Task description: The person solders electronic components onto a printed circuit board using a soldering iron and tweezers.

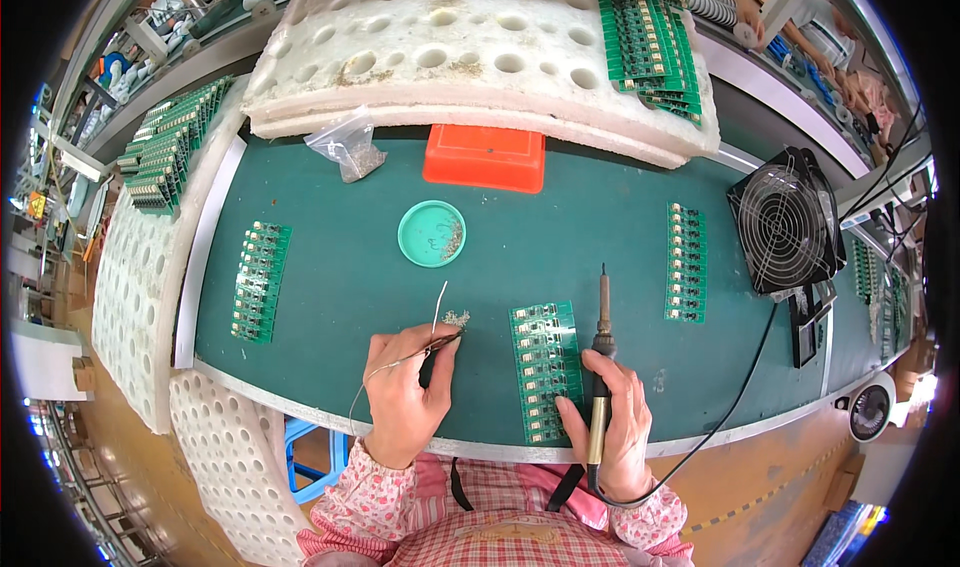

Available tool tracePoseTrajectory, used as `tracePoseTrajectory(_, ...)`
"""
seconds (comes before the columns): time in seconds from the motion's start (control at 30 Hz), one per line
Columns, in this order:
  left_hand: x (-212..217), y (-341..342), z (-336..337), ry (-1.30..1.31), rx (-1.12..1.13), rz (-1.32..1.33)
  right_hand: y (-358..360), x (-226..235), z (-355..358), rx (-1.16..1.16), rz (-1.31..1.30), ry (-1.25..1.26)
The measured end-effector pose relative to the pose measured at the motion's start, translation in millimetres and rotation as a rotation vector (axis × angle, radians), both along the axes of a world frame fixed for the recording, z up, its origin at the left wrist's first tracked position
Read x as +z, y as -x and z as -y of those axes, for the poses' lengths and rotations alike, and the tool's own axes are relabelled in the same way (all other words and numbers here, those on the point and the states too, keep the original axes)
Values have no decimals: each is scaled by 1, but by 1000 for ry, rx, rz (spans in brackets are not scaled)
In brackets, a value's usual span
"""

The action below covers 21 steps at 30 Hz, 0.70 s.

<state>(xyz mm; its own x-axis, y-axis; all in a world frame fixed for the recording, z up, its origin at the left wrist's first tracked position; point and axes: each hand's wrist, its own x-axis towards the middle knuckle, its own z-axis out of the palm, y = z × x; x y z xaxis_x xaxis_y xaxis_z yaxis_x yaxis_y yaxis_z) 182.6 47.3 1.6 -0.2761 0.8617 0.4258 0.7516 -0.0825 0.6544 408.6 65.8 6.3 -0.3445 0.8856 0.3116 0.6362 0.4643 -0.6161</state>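
Observation:
My left hand [405, 382] is closed on dark tweezers [440, 344], and a thin strand of solder wire [440, 305] passes through its fingers. The tweezers' tips are beside a small heap of tiny parts [456, 318] on the green mat. In my right hand [622, 422] is a soldering iron [604, 347], its tip pointing away from me and off the board. Between my hands lies a green circuit board panel [546, 372] with rows of small components; my right thumb rests on its right edge. A round turquoise dish [432, 234] beyond my left hand holds small wire-legged parts.
An orange-red bin [485, 157] and a plastic bag [348, 145] stand before a white foam block [420, 87]. More board panels lie left [262, 282] and right [686, 262]. A black fan [785, 222] sits at the right. The iron's cable [745, 392] crosses the table edge.

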Motion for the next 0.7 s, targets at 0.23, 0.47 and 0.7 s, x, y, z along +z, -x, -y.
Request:
tracePoseTrajectory(0.23,2,-5,0,28,-17,5,0,-1,0,-5,-24,-10)
tracePoseTrajectory(0.47,-3,-28,-2,30,-170,156,-2,-5,2,-22,-77,-18)
tracePoseTrajectory(0.7,-2,-31,-6,44,-216,104,-3,-4,3,-34,-66,-2)
